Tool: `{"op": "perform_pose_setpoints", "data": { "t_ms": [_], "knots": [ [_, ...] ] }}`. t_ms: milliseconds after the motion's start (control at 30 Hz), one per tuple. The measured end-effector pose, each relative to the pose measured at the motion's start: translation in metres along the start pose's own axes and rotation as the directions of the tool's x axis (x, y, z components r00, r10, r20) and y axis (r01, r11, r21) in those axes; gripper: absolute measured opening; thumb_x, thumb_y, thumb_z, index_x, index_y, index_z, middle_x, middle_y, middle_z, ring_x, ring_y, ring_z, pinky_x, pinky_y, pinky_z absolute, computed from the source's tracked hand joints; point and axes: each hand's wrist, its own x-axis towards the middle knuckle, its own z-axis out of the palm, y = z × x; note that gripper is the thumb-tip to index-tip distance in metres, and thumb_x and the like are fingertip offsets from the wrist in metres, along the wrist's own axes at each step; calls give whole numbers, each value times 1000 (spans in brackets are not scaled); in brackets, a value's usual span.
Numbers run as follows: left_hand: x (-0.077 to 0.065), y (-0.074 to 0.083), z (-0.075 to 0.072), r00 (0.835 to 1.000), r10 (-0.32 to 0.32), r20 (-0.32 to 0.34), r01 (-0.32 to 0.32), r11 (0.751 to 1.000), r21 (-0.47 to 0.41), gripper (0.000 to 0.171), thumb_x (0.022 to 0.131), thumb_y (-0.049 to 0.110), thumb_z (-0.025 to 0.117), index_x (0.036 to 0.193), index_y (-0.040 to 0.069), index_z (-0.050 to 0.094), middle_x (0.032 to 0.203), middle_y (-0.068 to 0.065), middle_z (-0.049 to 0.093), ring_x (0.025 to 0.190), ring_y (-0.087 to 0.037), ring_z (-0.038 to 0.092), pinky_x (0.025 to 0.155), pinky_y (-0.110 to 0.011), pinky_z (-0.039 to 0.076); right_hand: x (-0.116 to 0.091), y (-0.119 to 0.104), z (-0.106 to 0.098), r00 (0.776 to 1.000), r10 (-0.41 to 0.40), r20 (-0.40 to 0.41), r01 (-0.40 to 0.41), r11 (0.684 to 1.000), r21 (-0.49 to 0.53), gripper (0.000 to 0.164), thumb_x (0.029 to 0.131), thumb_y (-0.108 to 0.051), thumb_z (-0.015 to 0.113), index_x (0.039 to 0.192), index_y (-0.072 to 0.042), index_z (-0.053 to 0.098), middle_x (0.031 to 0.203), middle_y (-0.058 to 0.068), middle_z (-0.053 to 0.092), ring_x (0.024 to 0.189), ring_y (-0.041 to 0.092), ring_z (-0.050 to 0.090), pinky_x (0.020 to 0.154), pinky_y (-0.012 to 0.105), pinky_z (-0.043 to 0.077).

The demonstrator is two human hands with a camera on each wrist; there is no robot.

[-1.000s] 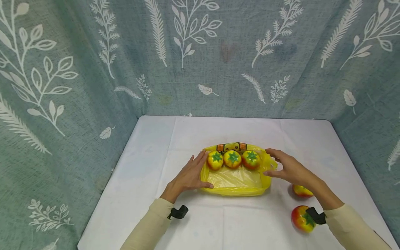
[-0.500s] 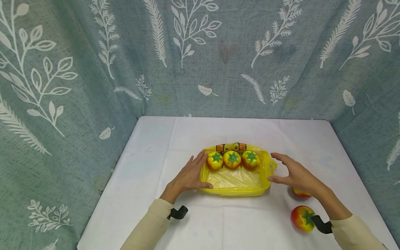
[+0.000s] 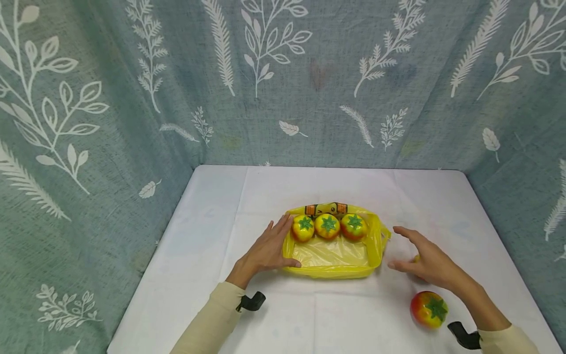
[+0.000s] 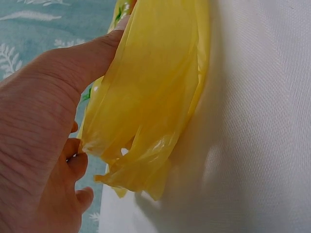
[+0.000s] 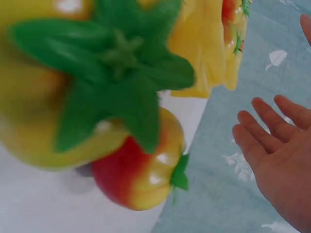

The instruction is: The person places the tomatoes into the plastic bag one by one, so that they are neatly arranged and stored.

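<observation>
A yellow plastic bag [image 3: 331, 253] is spread like a shallow tray, with a printed cartoon face on its far rim. Three yellow-red tomatoes [image 3: 328, 226] with green star-shaped tops stand in a row along its far side. My left hand [image 3: 267, 248] rests against the bag's left end, thumb over the near rim; the left wrist view shows loose yellow plastic [image 4: 150, 87] beside the thumb. To the right of the bag, my right hand [image 3: 435, 263] is spread and holds nothing. One tomato [image 3: 416, 258] is mostly hidden behind it. Another tomato [image 3: 429, 309] lies nearer me.
A white cloth covers the table [image 3: 239, 196]. Green curtains [image 3: 309, 128] with white leaf prints rise behind and beside it. In the right wrist view a tomato [image 5: 34, 121] fills the upper left, close to the camera, with another tomato [image 5: 141, 174] beyond it.
My right hand has drawn away from the bag's right end, moving right and toward me, over the farther loose tomato. The left hand and the bag have stayed put.
</observation>
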Motion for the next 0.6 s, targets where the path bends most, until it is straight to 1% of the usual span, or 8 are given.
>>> {"op": "perform_pose_setpoints", "data": {
  "t_ms": [33, 167, 300, 467, 600],
  "knots": [
    [0, 0, 0, 1000, -1, 0, 1, 1000, 3, 130, 74, 69, 78, 162, 5, 9, 169, -10, 6, 155, -20, 7, 125, -43, 9, -2, 1, 1, 1000, 12, 1, -12, 1000, 3, 99, 82, -54, 80, 153, -2, 36, 154, 27, 38, 133, 50, 41, 98, 73, 40],
    [0, 0, -1, 1000, -4, 4, 4, 1000, 5, 129, 74, 70, 78, 163, 5, 9, 169, -9, 6, 155, -19, 7, 125, -43, 8, -10, 5, 9, 999, 48, 1, -48, 999, 15, 99, 80, -53, 82, 153, -2, 37, 153, 28, 39, 131, 51, 42, 95, 72, 43],
    [0, 0, 0, 1000, -4, 7, 4, 1000, 7, 130, 74, 71, 77, 163, 5, 9, 170, -9, 5, 155, -19, 6, 125, -43, 8, -21, 8, 15, 998, 65, -8, -65, 998, 27, 97, 80, -49, 84, 152, -3, 38, 152, 28, 40, 134, 52, 40, 94, 71, 44],
    [1, 1, 0, 1000, 4, 1, -4, 1000, 2, 130, 74, 69, 78, 162, 4, 10, 169, -10, 6, 155, -20, 7, 125, -44, 8, -31, 10, 17, 996, 94, -12, -93, 995, 24, 97, 79, -50, 84, 152, -5, 37, 151, 27, 40, 133, 51, 41, 93, 71, 44],
    [1, 2, -1, 1000, 4, 8, -4, 1000, -2, 130, 74, 69, 78, 163, 5, 8, 169, -10, 5, 155, -20, 6, 125, -44, 8, -35, 12, 17, 994, 111, -16, -111, 994, 15, 98, 79, -51, 83, 153, -5, 37, 151, 27, 40, 132, 51, 42, 92, 71, 46]
  ]
}}
